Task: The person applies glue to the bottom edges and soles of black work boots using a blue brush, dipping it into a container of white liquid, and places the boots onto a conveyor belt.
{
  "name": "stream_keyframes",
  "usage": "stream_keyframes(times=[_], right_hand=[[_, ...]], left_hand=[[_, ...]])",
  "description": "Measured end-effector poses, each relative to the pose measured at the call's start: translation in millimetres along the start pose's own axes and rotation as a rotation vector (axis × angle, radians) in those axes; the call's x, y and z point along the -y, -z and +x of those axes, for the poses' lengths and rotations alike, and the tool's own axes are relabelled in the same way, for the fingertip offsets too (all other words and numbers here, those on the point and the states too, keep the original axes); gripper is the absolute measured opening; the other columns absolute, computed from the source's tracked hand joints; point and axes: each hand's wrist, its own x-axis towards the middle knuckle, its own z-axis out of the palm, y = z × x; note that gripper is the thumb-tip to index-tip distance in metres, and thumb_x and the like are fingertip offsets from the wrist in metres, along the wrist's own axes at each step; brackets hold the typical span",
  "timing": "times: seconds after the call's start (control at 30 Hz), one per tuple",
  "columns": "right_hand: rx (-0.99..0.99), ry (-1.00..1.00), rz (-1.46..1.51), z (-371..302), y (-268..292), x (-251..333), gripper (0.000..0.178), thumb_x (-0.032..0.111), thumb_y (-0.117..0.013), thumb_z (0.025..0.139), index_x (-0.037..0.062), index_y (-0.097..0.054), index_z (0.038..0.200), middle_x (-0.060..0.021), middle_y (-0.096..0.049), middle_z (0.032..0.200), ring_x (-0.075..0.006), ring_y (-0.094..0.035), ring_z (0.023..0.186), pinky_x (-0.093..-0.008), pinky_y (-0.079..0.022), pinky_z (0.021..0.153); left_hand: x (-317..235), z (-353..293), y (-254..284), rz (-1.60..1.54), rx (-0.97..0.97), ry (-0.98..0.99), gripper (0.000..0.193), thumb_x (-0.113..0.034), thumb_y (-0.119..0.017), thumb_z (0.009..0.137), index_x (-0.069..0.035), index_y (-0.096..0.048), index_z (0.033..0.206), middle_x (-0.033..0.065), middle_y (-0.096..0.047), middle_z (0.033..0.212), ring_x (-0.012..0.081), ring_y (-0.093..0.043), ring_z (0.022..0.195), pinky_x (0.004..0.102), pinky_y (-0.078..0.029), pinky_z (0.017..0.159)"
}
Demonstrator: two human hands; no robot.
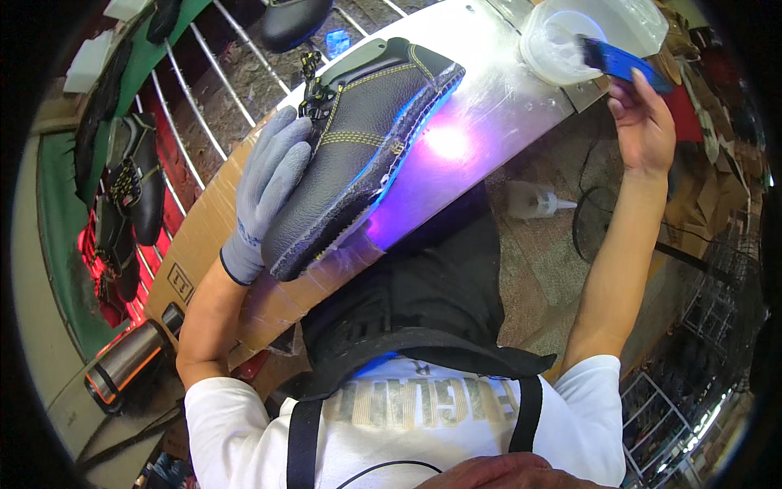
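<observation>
1. Here's the worktop [505, 122], running diagonally, bare metal toward the right and cardboard at lower left; its long near edge slopes up past the dark apron [407, 285].
2. Beyond the far edge there's the barred rack [244, 37], with dark shoes hanging at left, well clear of the hands.
3. Centre stage, the black leather shoe [358, 130] with yellow stitching! It's over the worktop, heel at upper right, toe at lower left near the cardboard's near edge, sole edge turned toward the person. Resting or slightly lifted, I can't tell.
4. On the toe side, the left hand [273, 175], grey-gloved, fingers straight and close together against the upper. Thumb's hidden, so no telling if it grips.
5. Up at the worktop's far right end sits the translucent tub [631, 24], close to the edge. Between it and the sole lies a broad open stretch of lit metal, purple glow and all.
6. And the right hand [643, 122], bare, out past the near edge with free space below it, thumb and fingers pinching...
7. ...the blue-handled brush [627, 65], dark bristles at the tub's mouth!
8. Smallest, the nozzle bottle [529, 200], below the near edge, well apart from both hands.
</observation>
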Motion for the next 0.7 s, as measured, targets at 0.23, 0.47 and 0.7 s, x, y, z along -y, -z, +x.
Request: stream_keyframes(times=[0.23,0.47,0.7], right_hand=[[-0.062,-0.035,-0.093,-48,-61,-63,0.019,0.015,-0.071,0.094,-0.0014,-0.07,0.104,-0.0115,-0.074,0.09,-0.0161,-0.071,0.074,-0.0252,-0.058,0.066],[-0.137,0.191,-0.123,-93,-133,-103,0.014,0.007,-0.072,0.094,-0.0041,-0.069,0.102,-0.0103,-0.073,0.088,-0.0152,-0.069,0.072,-0.026,-0.056,0.064],[-0.045,0.162,-0.19,-79,-120,-94,0.013,0.007,-0.074,0.092,-0.0035,-0.07,0.099,-0.0088,-0.072,0.085,-0.0131,-0.068,0.074,-0.026,-0.055,0.068]], left_hand=[[-3,-5,20,-0.52,0.229,0.878,0.064,-0.03,-0.049,0.101,0.006,-0.038,0.152,0.0217,-0.049,0.152,0.0282,-0.043,0.144,0.0359,-0.029,0.12],[14,-43,18,-0.454,0.182,0.792,0.068,-0.03,-0.054,0.097,0.008,-0.039,0.151,0.0236,-0.046,0.154,0.0326,-0.041,0.146,0.0407,-0.028,0.121],[38,-89,32,-0.225,0.317,0.629,0.071,-0.032,-0.056,0.093,0.008,-0.041,0.149,0.026,-0.049,0.151,0.0367,-0.045,0.143,0.0434,-0.031,0.12]])
